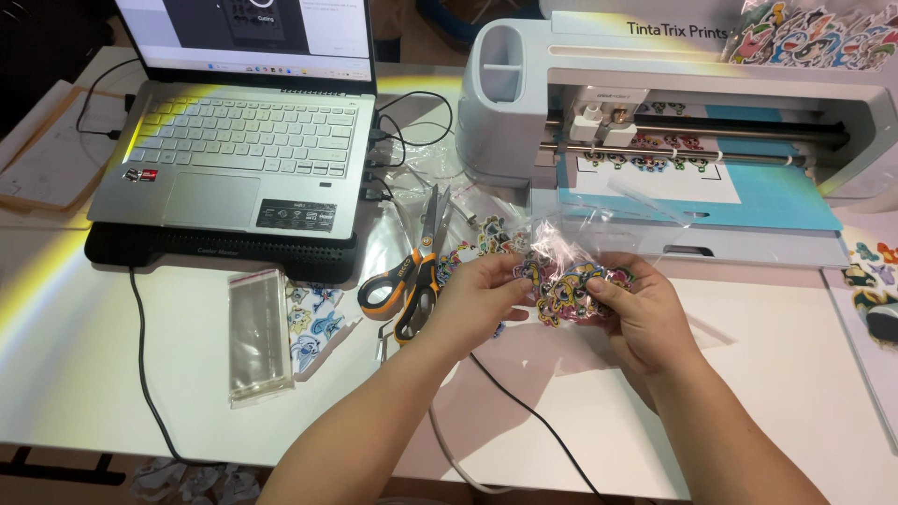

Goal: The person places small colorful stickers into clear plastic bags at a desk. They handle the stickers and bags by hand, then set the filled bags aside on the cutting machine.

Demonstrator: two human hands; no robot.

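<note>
White bench [767,374]: your left hand [477,299] and right hand [636,313] pinch a sticker bag [571,281] in their fingers; scissors [412,276] left, laptop [238,140] far left, cutter [673,103] far right.

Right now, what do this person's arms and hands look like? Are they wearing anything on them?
Both the left hand and the right hand are bare: no gloves, and no rings, watch or bracelet that can be seen. The forearms are bare too, with no sleeves reaching into view. Fingernails look short and unpainted, though they are too small to judge well.
</note>
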